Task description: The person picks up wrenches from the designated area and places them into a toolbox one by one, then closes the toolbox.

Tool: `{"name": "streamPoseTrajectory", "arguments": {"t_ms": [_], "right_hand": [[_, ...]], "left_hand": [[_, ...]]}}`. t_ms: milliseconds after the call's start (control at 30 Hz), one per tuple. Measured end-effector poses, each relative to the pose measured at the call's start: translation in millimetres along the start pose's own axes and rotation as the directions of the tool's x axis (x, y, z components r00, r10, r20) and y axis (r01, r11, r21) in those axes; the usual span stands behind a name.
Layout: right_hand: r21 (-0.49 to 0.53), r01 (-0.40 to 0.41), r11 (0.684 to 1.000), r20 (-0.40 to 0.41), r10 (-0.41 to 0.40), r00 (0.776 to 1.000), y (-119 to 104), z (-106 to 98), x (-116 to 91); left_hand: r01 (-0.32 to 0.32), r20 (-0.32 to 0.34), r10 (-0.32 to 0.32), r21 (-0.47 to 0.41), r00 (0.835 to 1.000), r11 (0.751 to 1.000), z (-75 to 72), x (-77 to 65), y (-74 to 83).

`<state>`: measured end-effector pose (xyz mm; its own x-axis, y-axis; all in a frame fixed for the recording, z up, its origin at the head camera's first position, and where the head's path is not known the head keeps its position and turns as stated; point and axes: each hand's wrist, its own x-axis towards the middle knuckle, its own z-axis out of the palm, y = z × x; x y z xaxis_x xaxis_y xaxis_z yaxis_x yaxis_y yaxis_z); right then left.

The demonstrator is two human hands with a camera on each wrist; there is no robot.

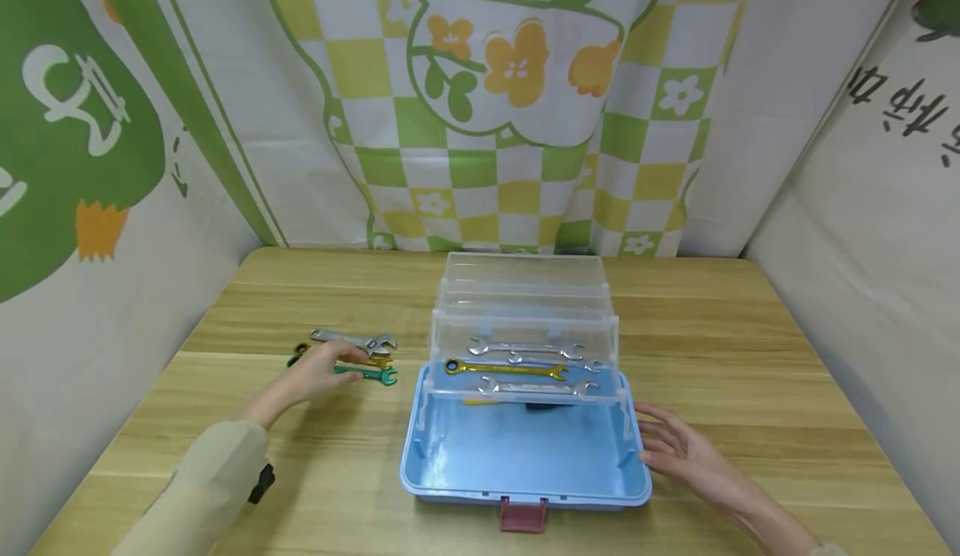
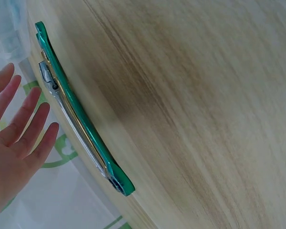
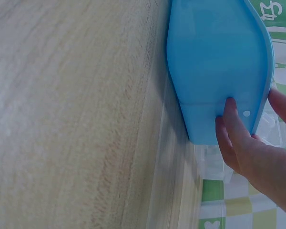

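"Hands: how are they placed?"

"The left hand (image 1: 322, 368) is held released, fingers loosely spread, by a green wrench (image 2: 84, 114), a gold wrench (image 1: 381, 363) and a silver adjustable wrench (image 1: 337, 337) on the counter (image 1: 345, 473), left of the blue toolbox (image 1: 525, 496)."

"And the right hand (image 1: 688, 456)?"

"By its extended fingers, the toolbox's side is touched. Four wrenches (image 1: 510, 368) are seen at the clear tray (image 1: 517, 329)."

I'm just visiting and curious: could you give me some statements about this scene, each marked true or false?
1. The rectangular light-blue plastic toolbox stands open on the pale-brown wooden table. True.
2. The shiny green metal wrench lies inside the toolbox. False: the wrench lies on the table.
3. The person's bare right grip touches the toolbox. True.
4. The bare left grip is clenched round the green wrench. False: its fingers are spread.
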<state>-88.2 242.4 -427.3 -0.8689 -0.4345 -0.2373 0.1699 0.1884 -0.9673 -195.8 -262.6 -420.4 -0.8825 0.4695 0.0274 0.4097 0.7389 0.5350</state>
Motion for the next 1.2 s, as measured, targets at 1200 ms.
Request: {"name": "streamPoseTrajectory", "arguments": {"t_ms": [1200], "right_hand": [[0.001, 0.015, 1.000, -0.004, -0.015, 1.000, 1, 0, 0]], "left_hand": [[0.016, 0.120, -0.034, 0.143, 0.992, 0.990, 0.4, 15.9, -16.4]]}}
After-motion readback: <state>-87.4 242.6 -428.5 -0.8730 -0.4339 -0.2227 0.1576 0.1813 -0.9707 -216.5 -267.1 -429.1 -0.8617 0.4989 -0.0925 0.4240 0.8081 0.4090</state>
